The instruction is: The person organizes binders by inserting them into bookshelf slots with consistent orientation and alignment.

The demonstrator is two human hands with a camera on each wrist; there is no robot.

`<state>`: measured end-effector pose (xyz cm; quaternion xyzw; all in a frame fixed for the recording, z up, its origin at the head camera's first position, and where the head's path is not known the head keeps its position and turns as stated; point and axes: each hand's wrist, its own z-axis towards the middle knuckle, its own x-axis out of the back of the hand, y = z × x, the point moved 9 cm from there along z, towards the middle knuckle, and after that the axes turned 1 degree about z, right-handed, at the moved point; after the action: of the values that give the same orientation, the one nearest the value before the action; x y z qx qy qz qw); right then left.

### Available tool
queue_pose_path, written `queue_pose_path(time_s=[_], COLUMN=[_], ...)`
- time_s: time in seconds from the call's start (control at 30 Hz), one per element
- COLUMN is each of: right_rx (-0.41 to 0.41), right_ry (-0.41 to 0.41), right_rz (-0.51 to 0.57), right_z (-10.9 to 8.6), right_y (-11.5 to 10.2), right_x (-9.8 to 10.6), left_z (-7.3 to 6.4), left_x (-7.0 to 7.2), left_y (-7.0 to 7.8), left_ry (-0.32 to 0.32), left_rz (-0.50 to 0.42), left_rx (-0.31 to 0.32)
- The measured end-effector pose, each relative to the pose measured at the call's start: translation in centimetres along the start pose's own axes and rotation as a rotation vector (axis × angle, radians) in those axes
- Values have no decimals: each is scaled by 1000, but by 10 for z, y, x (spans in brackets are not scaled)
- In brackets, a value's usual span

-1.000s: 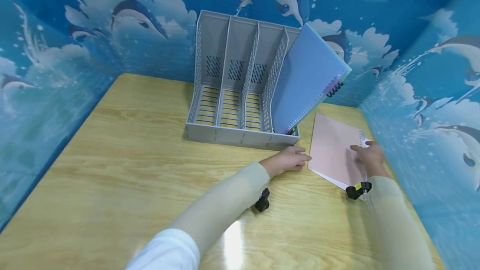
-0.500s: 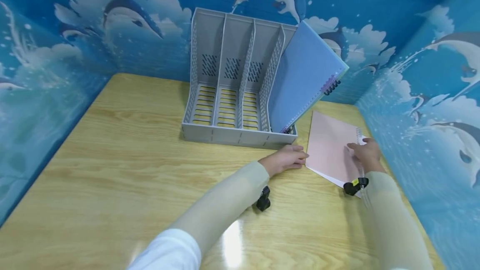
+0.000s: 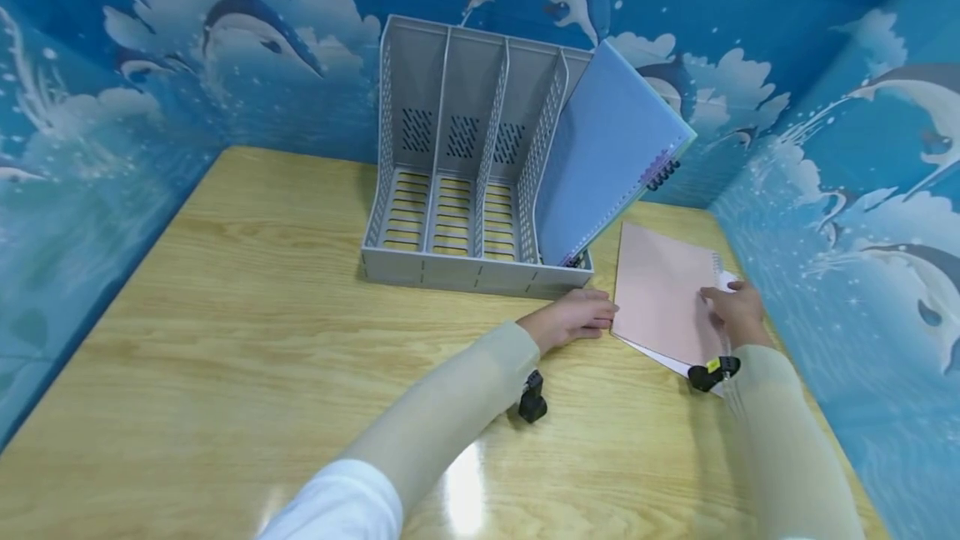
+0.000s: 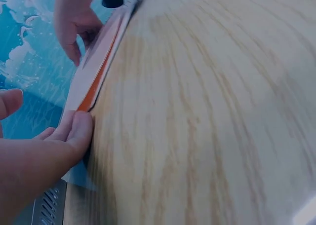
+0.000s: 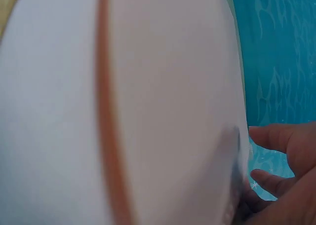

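Observation:
A pink spiral notebook [image 3: 660,290] lies flat on the table's right side, its rings along the right edge. A white sheet or cover [image 3: 678,367] sticks out slantwise from under it, and an orange edge shows between layers in the left wrist view. My left hand [image 3: 573,317] touches the notebook's left edge near the lower corner, fingers extended. At the ringed right edge is my right hand [image 3: 738,311], its thumb side over the pink cover. In the right wrist view, the right hand's fingers [image 5: 269,136] are spread and meet the notebook's edge.
A grey file rack [image 3: 476,269] with several slots stands at the back of the wooden table [image 3: 247,357]. Blue spiral notebooks [image 3: 611,157] lean in its rightmost slot, jutting out to the right. Dolphin-print walls [image 3: 300,107] close in behind and at both sides.
The left fingers have come slightly closer against the notebook's left edge. The head view has shifted slightly. The right hand has stayed almost in place at the ringed edge.

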<state>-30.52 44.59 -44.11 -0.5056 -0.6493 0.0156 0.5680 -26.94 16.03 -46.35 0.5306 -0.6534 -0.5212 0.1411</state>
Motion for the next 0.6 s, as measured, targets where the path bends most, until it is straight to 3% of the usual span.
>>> queue_pose_path(time_s=[0.23,0.37,0.6], right_rx=[-14,-68,-153], right_ry=[-15,-41,-66], right_rz=[104,220,454], right_z=[0,-2,-12], right_y=[0,3,5], right_x=[0,-3,-5], left_z=[0,1,1], left_x=[3,7,11], left_y=[-1,-3,-5], left_ry=[20,33,50], left_rz=[-55,-120,-145], left_rx=[15,29,33])
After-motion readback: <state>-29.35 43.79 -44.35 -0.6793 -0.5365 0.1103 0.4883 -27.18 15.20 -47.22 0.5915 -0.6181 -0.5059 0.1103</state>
